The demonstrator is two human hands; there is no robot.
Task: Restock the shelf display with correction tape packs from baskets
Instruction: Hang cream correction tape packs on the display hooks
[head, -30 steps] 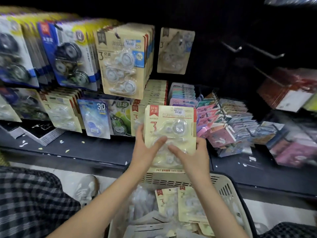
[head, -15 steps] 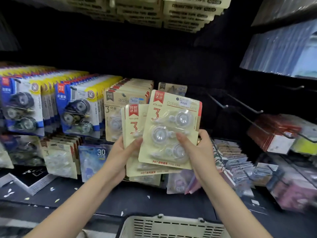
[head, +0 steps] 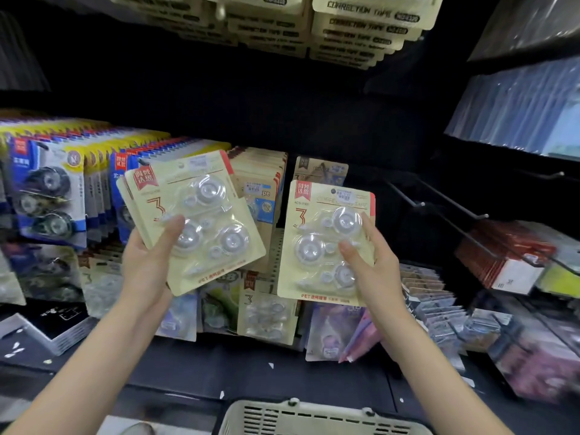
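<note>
My left hand (head: pixel 147 265) holds a small stack of cream correction tape packs (head: pixel 201 221), tilted to the left, thumb across the front blister. My right hand (head: pixel 373 274) holds a single cream pack (head: pixel 320 243) upright, thumb on its blister, in front of a hook that carries one hanging pack (head: pixel 320 169). Left of that hook hangs a full row of similar cream packs (head: pixel 263 183). The rim of the beige basket (head: pixel 314 416) shows at the bottom edge.
Blue and yellow tape packs (head: pixel 50 189) fill the hooks at left. Bare metal hooks (head: pixel 439 199) jut out at right, above red boxes (head: pixel 505 262). More cream packs (head: pixel 329 23) hang overhead. Smaller packs and cards crowd the lower row above a black shelf (head: pixel 251 368).
The packs, held together a second ago over the basket, have been raised to the hooks and split: my right hand moved one pack right, my left keeps the others.
</note>
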